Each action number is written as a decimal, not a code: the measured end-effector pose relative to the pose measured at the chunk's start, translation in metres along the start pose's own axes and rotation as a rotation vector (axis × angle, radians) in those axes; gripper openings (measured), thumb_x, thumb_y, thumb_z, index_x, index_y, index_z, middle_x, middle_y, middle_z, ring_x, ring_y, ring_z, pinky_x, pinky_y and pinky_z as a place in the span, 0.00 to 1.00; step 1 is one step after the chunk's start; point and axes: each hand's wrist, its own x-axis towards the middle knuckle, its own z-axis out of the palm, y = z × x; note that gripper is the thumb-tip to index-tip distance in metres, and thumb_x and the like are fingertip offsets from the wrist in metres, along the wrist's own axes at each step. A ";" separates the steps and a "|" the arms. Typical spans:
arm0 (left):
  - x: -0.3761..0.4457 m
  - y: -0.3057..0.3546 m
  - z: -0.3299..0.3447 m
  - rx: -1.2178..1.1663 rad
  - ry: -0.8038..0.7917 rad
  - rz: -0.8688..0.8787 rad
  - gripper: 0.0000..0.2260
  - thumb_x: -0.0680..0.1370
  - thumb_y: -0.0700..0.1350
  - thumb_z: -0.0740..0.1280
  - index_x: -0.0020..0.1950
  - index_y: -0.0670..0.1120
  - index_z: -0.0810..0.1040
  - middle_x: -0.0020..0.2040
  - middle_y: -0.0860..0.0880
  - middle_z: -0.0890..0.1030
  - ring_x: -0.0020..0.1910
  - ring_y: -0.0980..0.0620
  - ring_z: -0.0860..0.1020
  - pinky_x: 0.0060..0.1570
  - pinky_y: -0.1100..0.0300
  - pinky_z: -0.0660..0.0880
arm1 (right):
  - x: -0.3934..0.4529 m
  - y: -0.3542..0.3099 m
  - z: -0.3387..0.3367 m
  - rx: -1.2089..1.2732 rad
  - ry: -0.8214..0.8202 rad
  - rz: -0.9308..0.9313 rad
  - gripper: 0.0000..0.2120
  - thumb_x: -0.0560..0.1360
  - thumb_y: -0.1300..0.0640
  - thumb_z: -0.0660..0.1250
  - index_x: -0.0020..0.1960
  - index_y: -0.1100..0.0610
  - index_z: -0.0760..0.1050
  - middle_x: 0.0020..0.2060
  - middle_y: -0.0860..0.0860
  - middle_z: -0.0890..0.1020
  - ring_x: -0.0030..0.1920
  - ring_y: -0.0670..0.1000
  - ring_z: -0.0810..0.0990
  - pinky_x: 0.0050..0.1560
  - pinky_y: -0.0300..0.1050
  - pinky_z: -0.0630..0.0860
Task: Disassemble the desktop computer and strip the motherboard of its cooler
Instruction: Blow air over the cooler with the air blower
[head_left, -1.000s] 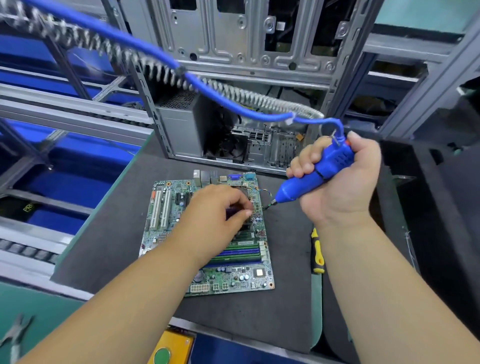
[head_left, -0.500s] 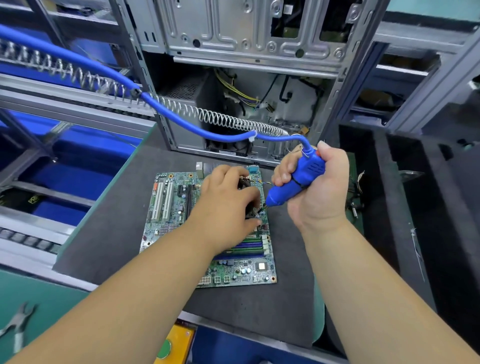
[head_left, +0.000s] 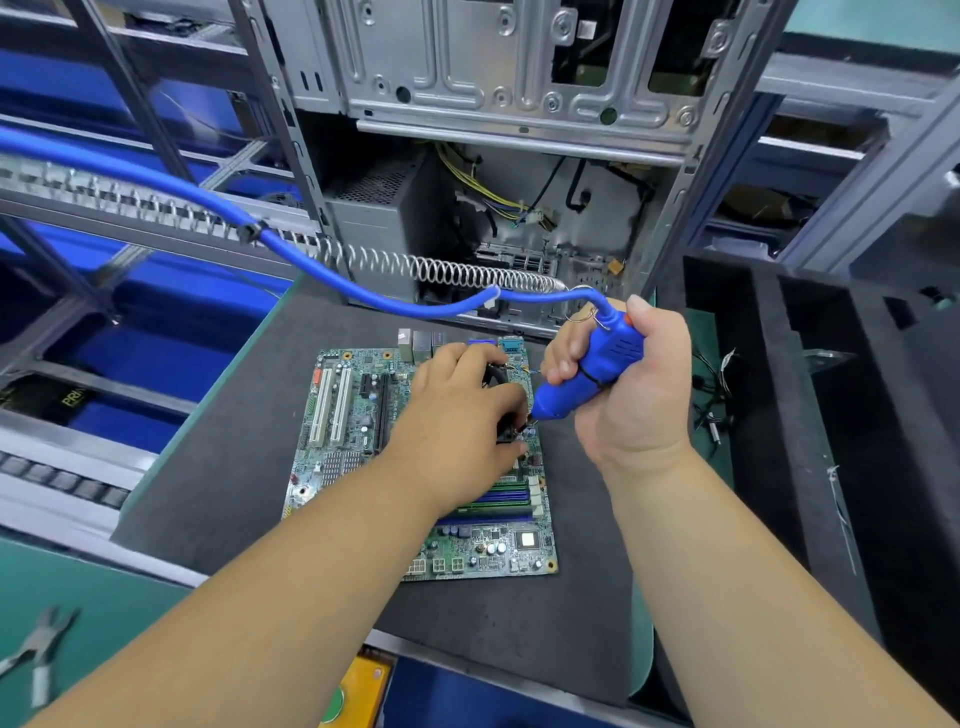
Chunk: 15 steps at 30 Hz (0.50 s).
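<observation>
Your right hand (head_left: 631, 400) grips the blue screwdriver (head_left: 584, 376); your left hand (head_left: 457, 415), at its 9 o'clock, seemingly holds the cooler (head_left: 500, 375). The motherboard (head_left: 363, 415) is stiff but fragile, so lift it by its edges.

Pliers (head_left: 36, 652) lie on the green bench (head_left: 104, 613), loose wires (head_left: 714, 395) right

A dark grey foam mat (head_left: 218, 467) covers the worktop, with a green surface (head_left: 93, 613) at 7 o'clock. Grey metal racking (head_left: 130, 218) with blue panels (head_left: 145, 358) fills 9 to 11 o'clock. Black foam dividers (head_left: 831, 415) stand at 3 o'clock. The light is bright and even.
</observation>
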 end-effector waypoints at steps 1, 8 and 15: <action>0.000 0.000 0.000 -0.001 0.004 -0.001 0.11 0.69 0.57 0.73 0.45 0.55 0.76 0.68 0.52 0.66 0.68 0.46 0.59 0.62 0.55 0.51 | 0.001 -0.001 0.000 0.004 0.000 -0.001 0.16 0.72 0.50 0.54 0.32 0.60 0.66 0.23 0.55 0.68 0.26 0.52 0.67 0.30 0.40 0.67; -0.001 -0.001 0.003 0.050 0.005 0.011 0.15 0.71 0.59 0.71 0.53 0.55 0.78 0.68 0.52 0.65 0.69 0.46 0.58 0.63 0.54 0.51 | 0.001 0.004 0.003 -0.036 -0.036 0.034 0.14 0.72 0.50 0.54 0.35 0.60 0.66 0.23 0.54 0.69 0.27 0.52 0.66 0.29 0.41 0.67; 0.000 -0.007 -0.007 -0.058 -0.078 0.004 0.27 0.67 0.58 0.74 0.63 0.53 0.71 0.65 0.53 0.69 0.65 0.47 0.64 0.65 0.50 0.63 | 0.010 0.004 0.003 -0.120 -0.223 0.132 0.14 0.71 0.51 0.53 0.33 0.59 0.67 0.21 0.54 0.68 0.23 0.51 0.65 0.29 0.40 0.64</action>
